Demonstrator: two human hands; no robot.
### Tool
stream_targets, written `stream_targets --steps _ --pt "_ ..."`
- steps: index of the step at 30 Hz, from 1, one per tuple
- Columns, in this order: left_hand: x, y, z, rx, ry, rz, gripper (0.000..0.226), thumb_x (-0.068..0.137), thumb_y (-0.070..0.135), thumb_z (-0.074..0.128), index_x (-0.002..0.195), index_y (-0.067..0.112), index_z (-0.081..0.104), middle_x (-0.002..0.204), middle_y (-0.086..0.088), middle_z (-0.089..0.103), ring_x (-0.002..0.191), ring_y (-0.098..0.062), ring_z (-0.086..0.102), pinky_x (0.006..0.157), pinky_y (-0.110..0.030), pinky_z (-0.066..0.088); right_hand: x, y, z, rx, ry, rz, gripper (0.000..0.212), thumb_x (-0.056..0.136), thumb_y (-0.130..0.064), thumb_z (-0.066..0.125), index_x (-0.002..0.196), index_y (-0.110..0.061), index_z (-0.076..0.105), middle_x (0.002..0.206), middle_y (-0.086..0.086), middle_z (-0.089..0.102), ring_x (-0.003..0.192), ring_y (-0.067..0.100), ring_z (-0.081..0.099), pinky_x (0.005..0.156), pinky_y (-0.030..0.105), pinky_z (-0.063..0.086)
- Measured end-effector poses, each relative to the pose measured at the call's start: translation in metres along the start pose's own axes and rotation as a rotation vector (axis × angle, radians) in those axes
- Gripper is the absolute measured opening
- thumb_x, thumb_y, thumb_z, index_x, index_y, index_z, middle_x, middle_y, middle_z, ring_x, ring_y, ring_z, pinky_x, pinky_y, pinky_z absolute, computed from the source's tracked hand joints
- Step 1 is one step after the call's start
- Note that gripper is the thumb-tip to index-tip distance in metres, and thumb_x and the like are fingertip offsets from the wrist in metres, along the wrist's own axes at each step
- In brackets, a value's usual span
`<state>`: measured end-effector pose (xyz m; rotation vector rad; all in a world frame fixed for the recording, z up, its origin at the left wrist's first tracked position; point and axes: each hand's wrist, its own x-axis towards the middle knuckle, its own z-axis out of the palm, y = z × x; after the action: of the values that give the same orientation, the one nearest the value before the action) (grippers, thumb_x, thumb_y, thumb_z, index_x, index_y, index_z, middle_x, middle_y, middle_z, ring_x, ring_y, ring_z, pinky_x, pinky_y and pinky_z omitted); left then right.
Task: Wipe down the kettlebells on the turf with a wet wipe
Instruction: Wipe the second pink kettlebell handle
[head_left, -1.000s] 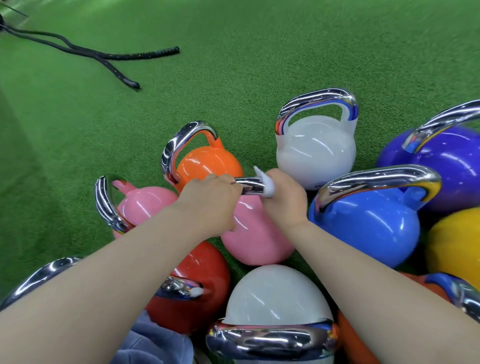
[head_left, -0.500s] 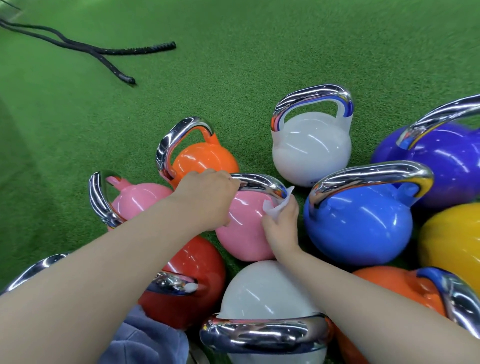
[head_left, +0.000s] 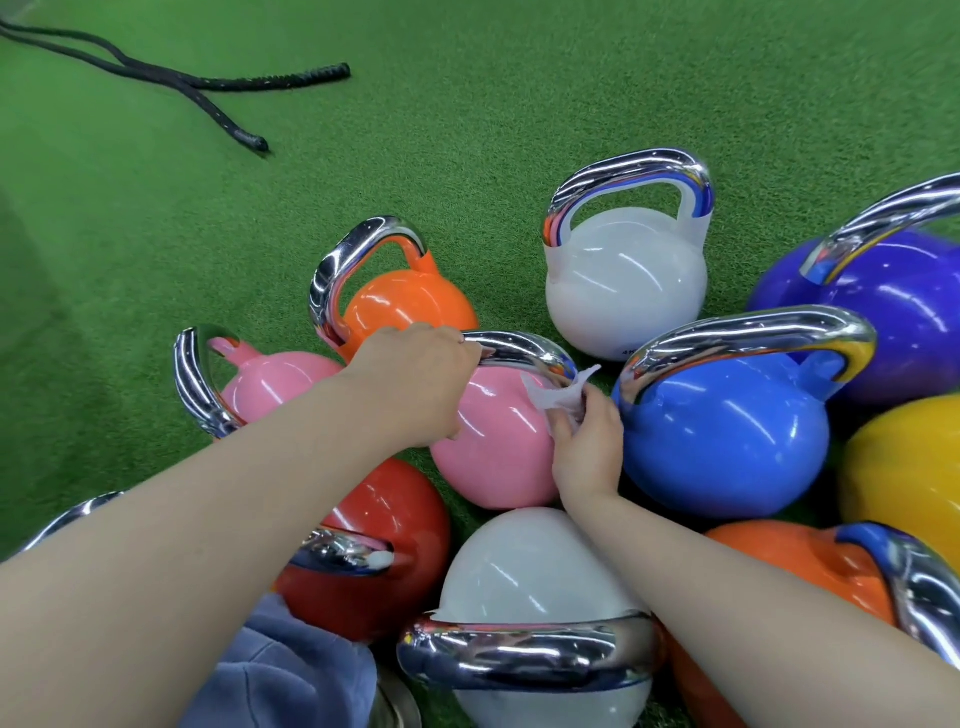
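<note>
1. The pink kettlebell (head_left: 493, 441) I am working on stands on the green turf (head_left: 467, 130) in the middle of a tight cluster of kettlebells, its chrome handle (head_left: 524, 351) arching over the top.
2. My right hand (head_left: 587, 447) pinches a crumpled white wet wipe (head_left: 558, 397) between thumb and curled fingers, pressing it against the right end of that handle, where the chrome meets the pink body.
3. My left hand (head_left: 415, 379) is curled over the left end of the same handle, gripping it from above.
4. Just right of the pink bell, nearly touching my right wrist, sits a blue kettlebell (head_left: 727, 441).
5. Behind it stands a white kettlebell (head_left: 623, 291), upright, a little apart from the others.
6. Behind my left hand is an orange kettlebell (head_left: 405, 312), and to the left a second pink kettlebell (head_left: 270, 384) with its handle turned toward the left.
7. Under my left forearm lies a red kettlebell (head_left: 384, 540); nearest to me, between my arms, is another white kettlebell (head_left: 524, 577) with its handle facing me.
8. At the right edge I see a purple kettlebell (head_left: 883, 312), a yellow kettlebell (head_left: 909, 467) and a second orange kettlebell (head_left: 789, 566), each only partly in view.
9. Far off at the upper left, two black rope ends (head_left: 223, 83) lie on the turf.
10. A bit of grey-blue fabric (head_left: 280, 670) shows at the bottom edge.
</note>
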<state>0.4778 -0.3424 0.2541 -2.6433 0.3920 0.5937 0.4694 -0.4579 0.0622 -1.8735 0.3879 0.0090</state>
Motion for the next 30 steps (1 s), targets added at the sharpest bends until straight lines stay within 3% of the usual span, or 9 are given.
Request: stream_targets --steps 4,8,10,14,18,20,26,28,30 --pt "0.000 0.000 -0.001 -0.001 -0.023 0.003 0.062 0.080 0.038 0.067 0.132 0.018 0.040 0.135 0.001 0.044 0.122 -0.022 0.043 0.094 -0.037 0.040 0.007 -0.017 0.010 -0.084 0.073 0.067 0.041 0.077 -0.023 0.072 0.107 -0.001 0.053 0.114 0.017 0.056 0.111 0.035 0.047 0.097 0.039 0.034" --pt "0.001 0.000 -0.001 0.006 -0.021 0.006 0.062 0.079 0.040 0.067 0.130 0.018 0.041 0.133 0.000 0.046 0.122 -0.022 0.044 0.093 -0.037 0.040 0.016 -0.024 0.012 -0.164 0.050 0.059 0.049 0.077 -0.031 0.072 0.109 0.000 0.051 0.115 0.018 0.055 0.112 0.035 0.048 0.096 0.036 0.030" --pt "0.001 0.000 -0.001 0.010 -0.028 0.007 0.065 0.079 0.040 0.068 0.133 0.018 0.040 0.136 0.000 0.044 0.123 -0.023 0.043 0.096 -0.038 0.040 0.017 -0.020 0.010 -0.160 0.018 0.011 0.050 0.076 -0.035 0.073 0.107 0.000 0.054 0.111 0.017 0.059 0.109 0.034 0.052 0.093 0.039 0.037" --pt "0.002 0.000 -0.001 0.009 -0.032 0.008 0.063 0.079 0.041 0.067 0.131 0.017 0.041 0.134 0.000 0.046 0.122 -0.023 0.044 0.094 -0.038 0.041 0.011 -0.008 0.001 0.004 -0.087 0.012 0.033 0.078 -0.034 0.071 0.098 -0.010 0.059 0.102 0.004 0.066 0.101 0.024 0.059 0.086 0.036 0.046" --pt "0.002 0.000 -0.003 0.012 -0.035 0.009 0.059 0.079 0.042 0.067 0.127 0.017 0.043 0.130 -0.001 0.048 0.120 -0.023 0.046 0.092 -0.038 0.042 0.003 -0.004 -0.008 0.185 -0.193 0.091 0.024 0.079 -0.039 0.069 0.086 -0.025 0.051 0.076 -0.011 0.061 0.072 0.007 0.057 0.072 0.029 0.044" --pt "0.002 0.000 -0.003 0.011 -0.033 0.009 0.058 0.079 0.042 0.068 0.126 0.017 0.044 0.129 0.000 0.049 0.119 -0.023 0.046 0.090 -0.037 0.042 0.003 -0.001 -0.008 0.249 -0.208 0.164 0.025 0.080 -0.030 0.069 0.083 -0.026 0.045 0.069 -0.011 0.056 0.062 0.006 0.052 0.068 0.029 0.042" --pt "0.001 -0.002 -0.002 0.005 -0.044 0.022 0.063 0.078 0.041 0.069 0.130 0.017 0.042 0.133 0.000 0.047 0.120 -0.022 0.046 0.093 -0.038 0.041 0.000 -0.008 0.005 0.222 -0.005 0.272 0.041 0.082 -0.001 0.044 0.122 -0.011 0.047 0.114 0.015 0.062 0.103 0.030 0.058 0.088 0.033 0.043" --pt "0.002 -0.003 -0.002 0.009 -0.054 0.024 0.065 0.078 0.041 0.069 0.132 0.017 0.041 0.137 0.000 0.045 0.123 -0.022 0.044 0.097 -0.039 0.042 -0.005 -0.011 0.009 0.213 0.100 0.293 0.040 0.087 -0.001 0.045 0.125 -0.011 0.054 0.122 0.014 0.061 0.113 0.029 0.055 0.095 0.029 0.040" --pt "0.002 -0.003 -0.003 0.007 -0.061 0.025 0.067 0.078 0.040 0.069 0.134 0.018 0.040 0.140 0.000 0.043 0.125 -0.022 0.042 0.100 -0.040 0.041 -0.002 -0.009 0.014 0.176 0.148 0.284 0.042 0.083 -0.001 0.046 0.121 -0.011 0.062 0.121 0.015 0.062 0.116 0.033 0.054 0.102 0.036 0.040"
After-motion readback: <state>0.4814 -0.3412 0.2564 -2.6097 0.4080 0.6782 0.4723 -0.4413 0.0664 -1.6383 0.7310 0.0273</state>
